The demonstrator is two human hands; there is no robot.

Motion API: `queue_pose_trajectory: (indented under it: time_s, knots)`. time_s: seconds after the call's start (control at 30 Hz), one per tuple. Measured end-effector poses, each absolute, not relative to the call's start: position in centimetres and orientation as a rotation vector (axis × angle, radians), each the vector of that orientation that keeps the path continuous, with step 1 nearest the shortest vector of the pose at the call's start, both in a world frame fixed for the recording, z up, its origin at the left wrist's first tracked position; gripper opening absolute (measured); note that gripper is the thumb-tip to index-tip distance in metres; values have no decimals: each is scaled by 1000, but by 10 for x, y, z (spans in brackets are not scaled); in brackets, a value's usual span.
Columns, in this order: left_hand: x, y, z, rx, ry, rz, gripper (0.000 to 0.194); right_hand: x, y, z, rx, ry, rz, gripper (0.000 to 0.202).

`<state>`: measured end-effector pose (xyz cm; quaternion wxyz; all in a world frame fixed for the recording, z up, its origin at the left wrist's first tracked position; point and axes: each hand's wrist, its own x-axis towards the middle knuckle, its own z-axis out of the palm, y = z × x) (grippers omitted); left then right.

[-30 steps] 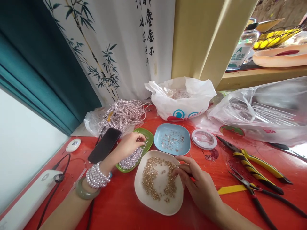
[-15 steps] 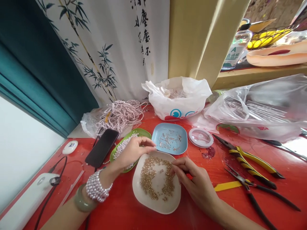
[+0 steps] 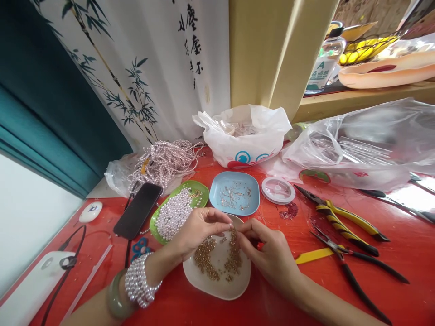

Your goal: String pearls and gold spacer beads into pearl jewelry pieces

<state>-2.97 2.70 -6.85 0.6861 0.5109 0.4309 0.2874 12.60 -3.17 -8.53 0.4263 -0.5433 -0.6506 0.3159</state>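
Observation:
Over the white dish (image 3: 217, 290) of small gold beads (image 3: 207, 260), my two hands meet fingertip to fingertip. My left hand (image 3: 203, 230) is closed in a pinch, with a tiny pale pearl bead (image 3: 231, 225) at its fingertips. Thumb and forefinger of my right hand (image 3: 268, 246) are pressed together right beside it; what they pinch is too small to make out. A green dish (image 3: 153, 222) of lilac pearl beads (image 3: 173, 213) lies by my left hand. Behind the white dish is a blue dish (image 3: 215, 206) with thin metal pins and little findings.
Two pairs of pliers (image 3: 343, 226) (image 3: 336, 249) and a yellow strip (image 3: 314, 256) lie right. Farther back are a spool (image 3: 277, 190), plastic bags (image 3: 244, 140) (image 3: 353, 154) and pearl strands (image 3: 166, 160). Left are a phone (image 3: 137, 210), a power bank (image 3: 37, 290) and a cable.
My left hand has come from the dish's far left edge toward my right hand, and their fingertips now meet. More of the green dish shows. The whole view has shifted slightly.

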Motion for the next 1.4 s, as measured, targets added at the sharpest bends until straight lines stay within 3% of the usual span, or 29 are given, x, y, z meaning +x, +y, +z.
queue_pose_trajectory:
  time_s: [0.83, 1.0, 1.4]
  knots:
    - [-28, 22, -65, 1397, 925, 653, 8, 129, -32, -85, -1350, -1744, 832, 4]
    - [-30, 22, -63, 1449, 918, 701, 9, 129, -32, -84, -1311, -1714, 890, 17]
    - [-31, 20, -56, 1524, 878, 735, 11, 134, -30, -76, -1237, -1738, 835, 15]
